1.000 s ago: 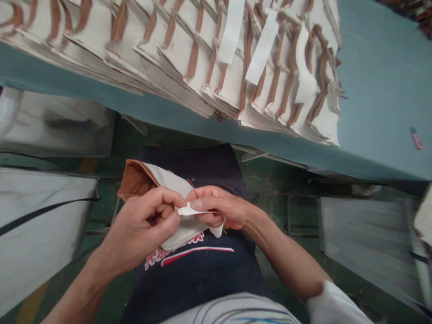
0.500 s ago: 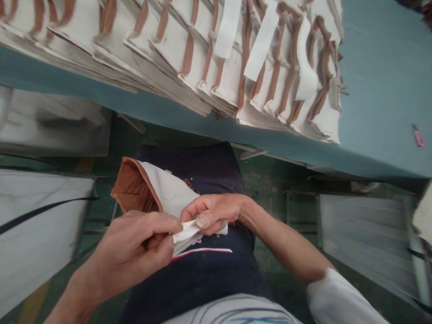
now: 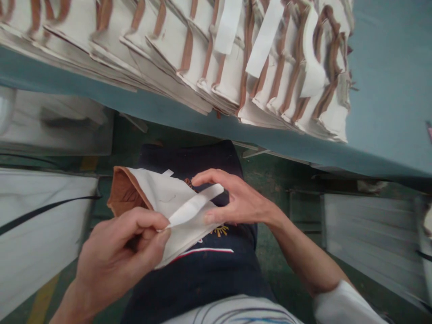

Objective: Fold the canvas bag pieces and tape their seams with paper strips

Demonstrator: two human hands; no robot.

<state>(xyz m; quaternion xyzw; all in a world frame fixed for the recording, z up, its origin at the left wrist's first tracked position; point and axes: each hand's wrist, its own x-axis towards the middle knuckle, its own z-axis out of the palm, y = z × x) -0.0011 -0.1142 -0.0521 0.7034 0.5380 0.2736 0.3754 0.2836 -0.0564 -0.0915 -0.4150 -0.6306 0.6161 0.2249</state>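
Observation:
Over my lap I hold a white fabric piece with a brown lining (image 3: 158, 198). My left hand (image 3: 118, 249) is closed, pinching the near end of a white strip (image 3: 194, 204) together with the piece. My right hand (image 3: 236, 200) has its fingers spread and half curled, with the fingertips touching the strip's far end and the edge of the piece. The strip lies stretched diagonally between both hands.
A blue-topped table (image 3: 388, 90) stands ahead, covered with rows of overlapped white and brown pieces (image 3: 189, 49), some with white strips on them. White bags or bins stand at the left (image 3: 37, 216) and right (image 3: 371, 238) on a green floor.
The strip, which was bunched between both pinching hands, is now pulled out long. My right hand has opened and moved up and to the right.

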